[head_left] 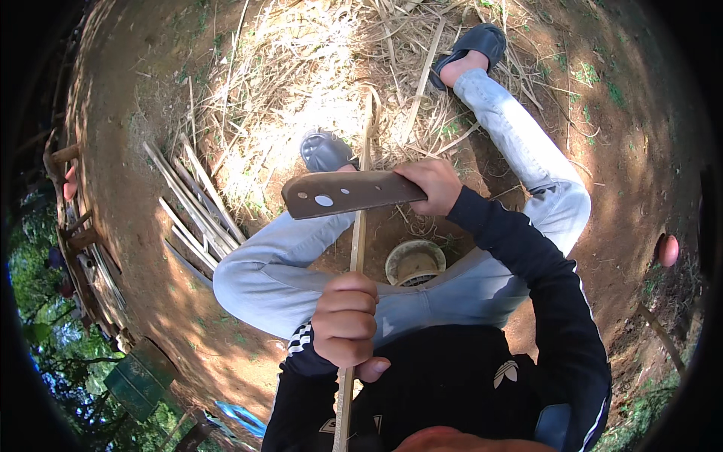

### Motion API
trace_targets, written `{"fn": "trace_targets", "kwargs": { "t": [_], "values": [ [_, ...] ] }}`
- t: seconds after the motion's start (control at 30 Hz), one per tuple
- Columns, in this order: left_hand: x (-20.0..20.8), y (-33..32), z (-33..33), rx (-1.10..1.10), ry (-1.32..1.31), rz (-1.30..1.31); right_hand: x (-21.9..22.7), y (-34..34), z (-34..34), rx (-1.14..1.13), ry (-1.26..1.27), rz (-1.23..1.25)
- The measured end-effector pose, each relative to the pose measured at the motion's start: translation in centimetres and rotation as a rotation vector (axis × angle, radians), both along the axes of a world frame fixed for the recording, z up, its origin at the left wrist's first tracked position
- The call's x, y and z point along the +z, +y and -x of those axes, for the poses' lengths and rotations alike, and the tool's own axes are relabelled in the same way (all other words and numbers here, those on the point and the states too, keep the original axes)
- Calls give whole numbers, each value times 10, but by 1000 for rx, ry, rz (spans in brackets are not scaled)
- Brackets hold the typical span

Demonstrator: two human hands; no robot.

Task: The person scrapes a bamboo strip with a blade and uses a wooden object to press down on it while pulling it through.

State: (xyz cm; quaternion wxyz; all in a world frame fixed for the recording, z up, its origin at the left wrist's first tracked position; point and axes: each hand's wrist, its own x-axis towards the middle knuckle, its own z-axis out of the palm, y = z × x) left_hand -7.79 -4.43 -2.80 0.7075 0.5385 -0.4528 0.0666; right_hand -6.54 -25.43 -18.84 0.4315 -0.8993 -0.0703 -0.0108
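My left hand is closed in a fist round a long, narrow strip of split wood or bamboo, which runs upright through the picture, its far end near the shavings. In my right hand is a broad, dark machete with several round holes in its blade. The blade lies crosswise over the strip, above the left fist, pointing left. Whether its edge touches the strip I cannot tell. The machete's handle is hidden inside my fingers.
Pale shavings cover the ground ahead, between and beyond my sandalled feet. Several split sticks lie left of my bent knee. A round bowl stands between my legs. At the far left is a wooden structure; a reddish round object lies right.
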Motion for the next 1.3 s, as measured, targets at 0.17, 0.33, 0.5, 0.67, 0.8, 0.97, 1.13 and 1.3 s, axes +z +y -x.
{"fn": "trace_targets", "kwargs": {
  "t": [0.17, 0.33, 0.5, 0.67, 0.8, 0.97, 1.13, 1.3],
  "values": [
    [7, 1, -10, -90, -34, -38, -33, -18, -29, -93, 325, 256],
    [4, 11, -8, -103, 4, -37, -9, -2, -14, 10, 80, 39],
    [14, 13, -7, -126, 23, -89, -52, -26, -42, -143, 384, 309],
    [3, 11, -4, -6, 49, -2, -17, 0, -25, -20, 224, 103],
    [11, 7, -8, -121, 26, -57, -71, -32, -39, -187, 432, 297],
    [-1, 21, -11, 7, 45, 23, -45, 0, -21, -142, 450, 150],
    [12, 7, -12, -89, 59, -66, -99, -31, -30, -325, 602, 224],
    [11, 44, -44, 18, 185, 94, -126, -52, -20, -416, 805, 284]
  ]
}}
